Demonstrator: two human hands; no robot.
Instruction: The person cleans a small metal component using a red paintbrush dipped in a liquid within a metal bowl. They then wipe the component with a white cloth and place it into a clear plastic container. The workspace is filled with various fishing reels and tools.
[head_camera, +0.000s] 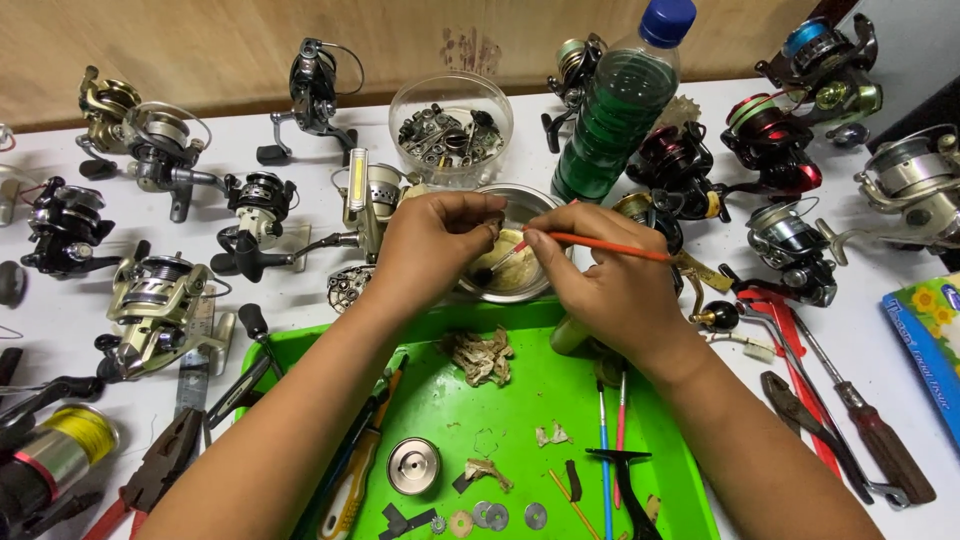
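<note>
The left hand (440, 240) pinched a small part while the right hand (600, 275) gripped a brush (590, 245) over the metal bowl (512, 270); a slip could have dropped the part into the yellowish liquid.

Orange-handled brush (600, 246): thin, near-horizontal, handle pointing right, bristle tip down-left over metal bowl (520, 280).
Bowl: small, round, steel, yellowish grease inside, sits just past far edge of green tray.
Small part (494, 230): pinched above bowl, mostly hidden, shape unclear.
</note>
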